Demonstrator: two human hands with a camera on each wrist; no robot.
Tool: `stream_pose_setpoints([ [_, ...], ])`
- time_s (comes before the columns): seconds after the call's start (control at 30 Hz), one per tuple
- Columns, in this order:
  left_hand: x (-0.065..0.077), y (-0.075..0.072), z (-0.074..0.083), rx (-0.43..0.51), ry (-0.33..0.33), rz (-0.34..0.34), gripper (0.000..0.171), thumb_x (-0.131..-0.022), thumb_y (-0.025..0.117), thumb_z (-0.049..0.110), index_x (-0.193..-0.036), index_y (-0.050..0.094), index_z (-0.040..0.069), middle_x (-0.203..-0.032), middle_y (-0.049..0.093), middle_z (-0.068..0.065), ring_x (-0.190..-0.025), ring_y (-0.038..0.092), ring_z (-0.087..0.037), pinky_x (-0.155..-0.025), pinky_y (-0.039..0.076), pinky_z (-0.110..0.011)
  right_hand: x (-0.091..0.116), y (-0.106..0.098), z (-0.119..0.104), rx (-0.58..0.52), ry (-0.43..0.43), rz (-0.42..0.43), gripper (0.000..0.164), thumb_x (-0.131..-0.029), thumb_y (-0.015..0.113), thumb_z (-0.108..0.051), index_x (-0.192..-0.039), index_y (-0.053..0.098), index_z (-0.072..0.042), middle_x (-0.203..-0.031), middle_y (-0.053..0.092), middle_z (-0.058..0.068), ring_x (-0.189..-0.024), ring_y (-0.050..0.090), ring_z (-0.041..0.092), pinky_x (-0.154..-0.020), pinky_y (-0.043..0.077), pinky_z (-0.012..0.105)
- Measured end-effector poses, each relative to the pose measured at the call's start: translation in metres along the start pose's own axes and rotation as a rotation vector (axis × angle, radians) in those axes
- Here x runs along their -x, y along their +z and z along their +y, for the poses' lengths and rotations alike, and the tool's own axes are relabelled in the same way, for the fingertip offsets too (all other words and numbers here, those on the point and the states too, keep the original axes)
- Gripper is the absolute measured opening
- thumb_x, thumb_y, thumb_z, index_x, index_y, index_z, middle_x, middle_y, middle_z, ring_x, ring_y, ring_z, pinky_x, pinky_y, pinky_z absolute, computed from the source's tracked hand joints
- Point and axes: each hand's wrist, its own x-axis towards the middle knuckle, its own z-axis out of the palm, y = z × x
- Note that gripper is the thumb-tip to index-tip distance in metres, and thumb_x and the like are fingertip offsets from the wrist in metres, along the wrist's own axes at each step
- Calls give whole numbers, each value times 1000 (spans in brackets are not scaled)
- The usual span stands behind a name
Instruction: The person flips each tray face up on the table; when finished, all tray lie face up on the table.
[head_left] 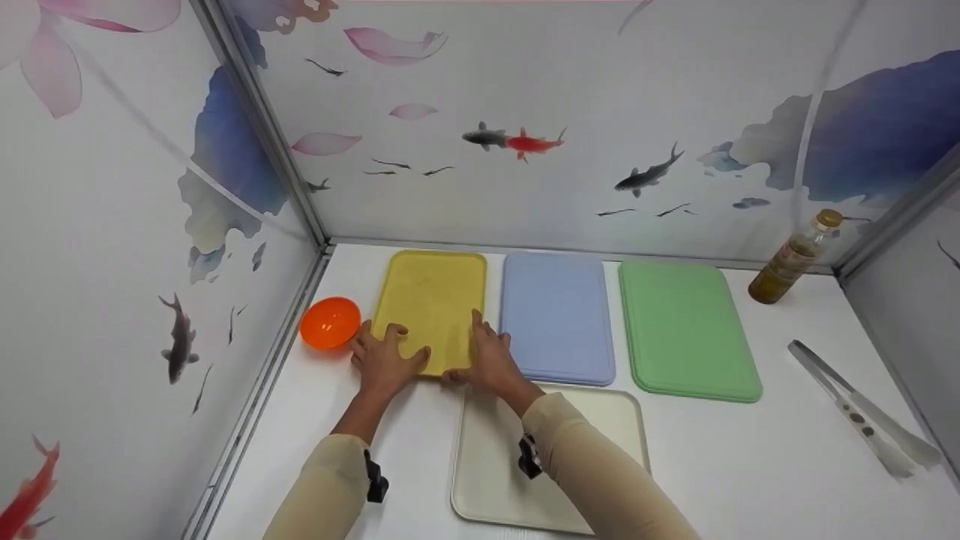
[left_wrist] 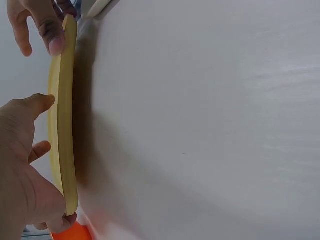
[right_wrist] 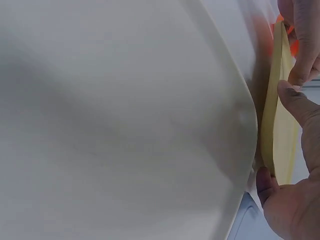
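Note:
A rectangular yellow tray (head_left: 427, 289) lies at the back left of the white table. My left hand (head_left: 385, 365) grips its near left part, fingers spread, with a fingertip curled round the left edge in the left wrist view. At the near right corner, my right hand (head_left: 491, 362) holds the tray; in the right wrist view a thumb (right_wrist: 295, 97) is on its rim and a finger (right_wrist: 266, 184) reaches round the side. Both wrist views show a shadow beneath the tray's near edge. An orange bowl (head_left: 330, 322) sits close beside the left hand.
A blue tray (head_left: 556, 315) and a green tray (head_left: 686, 326) lie to the right. Nearer, a cream tray (head_left: 517, 487) is under the right forearm. An oil bottle (head_left: 787, 266) and metal tongs (head_left: 855, 405) are at the far right. Printed panels (head_left: 525, 202) enclose the table.

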Motion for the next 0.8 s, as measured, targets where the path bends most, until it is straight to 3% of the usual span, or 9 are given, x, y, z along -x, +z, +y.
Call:
stream_pose_setpoints([
  [0.1, 2, -1, -3, -10, 14, -9, 53, -94, 81, 42, -131, 67, 8, -172, 19, -35, -159, 14, -58, -121, 22, -76, -5, 8, 13, 10, -34, -16, 150, -72, 102, -57, -177, 9, -4, -174, 39, 30, -164, 34, 48, -133, 24, 68],
  [0.2, 2, -1, -5, -11, 32, -10, 53, -94, 80, 43, -133, 70, 9, -172, 21, -35, -158, 17, -60, -120, 24, -77, -5, 9, 15, 7, -45, -28, 149, -74, 101, -57, -177, 7, -5, -174, 37, 32, -164, 34, 48, -134, 21, 68],
  [0.43, 0, 0, -3, -46, 55, -39, 62, -96, 78, 45, -149, 66, 14, -175, 19, -33, -155, 20, -64, -120, 25, -79, -2, 5, 13, -41, -34, -10, 151, -74, 101, -57, -178, 4, -11, -172, 38, 34, -158, 38, 57, -127, 38, 67],
  [0.57, 0, 4, -5, -78, 58, -61, 67, -98, 76, 47, -155, 61, 15, -176, 17, -33, -154, 21, -65, -120, 24, -80, 1, 3, 13, -29, -47, -17, 147, -77, 97, -63, -179, 5, -11, -172, 40, 33, -159, 40, 54, -127, 40, 64],
  [0.8, 2, 9, -10, -145, 100, -53, 71, -97, 77, 44, -159, 58, 15, -173, 22, -38, -155, 19, -71, -125, 19, -82, 23, -25, -24, -74, -49, -90, 131, -84, 98, -41, -175, 14, 3, -173, 35, 36, -161, 35, 55, -131, 31, 67],
])
